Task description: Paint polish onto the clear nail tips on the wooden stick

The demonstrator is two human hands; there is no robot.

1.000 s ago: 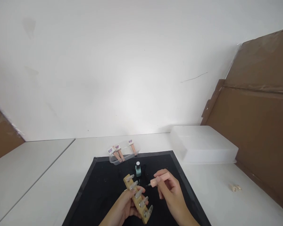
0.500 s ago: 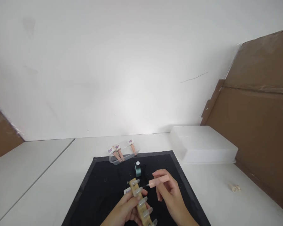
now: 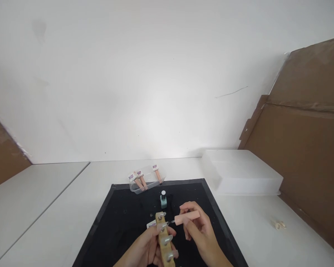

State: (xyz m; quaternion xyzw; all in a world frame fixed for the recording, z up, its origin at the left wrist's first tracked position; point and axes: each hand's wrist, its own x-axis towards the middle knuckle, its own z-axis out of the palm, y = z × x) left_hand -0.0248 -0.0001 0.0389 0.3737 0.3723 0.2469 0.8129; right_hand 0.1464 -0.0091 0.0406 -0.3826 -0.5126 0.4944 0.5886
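My left hand (image 3: 145, 245) is closed around a light wooden strip (image 3: 164, 253) that slants up from the lower edge. Several clear false nails (image 3: 166, 240) stick out from its right side. My right hand (image 3: 200, 230) pinches a nail polish brush by its pink handle (image 3: 187, 217). The brush tip (image 3: 171, 222) points left and appears to touch the second nail from the top. Just beyond the strip stands a small teal nail polish bottle (image 3: 163, 201) with a dark cap and pale top. A white label (image 3: 151, 224), partly hidden, shows behind my left hand.
A black mat (image 3: 122, 218) lies under my hands on the white table. At its far edge, a clear tray (image 3: 139, 190) holds several pink-handled tubes with white labels. An upturned translucent box (image 3: 245, 172) and small beige rings (image 3: 278, 224) are on the right, beside a cardboard wall (image 3: 303, 155).
The wooden strip has turned more upright in my left hand. The brush tip has come left onto a nail from just off it. The whole view has shifted slightly.
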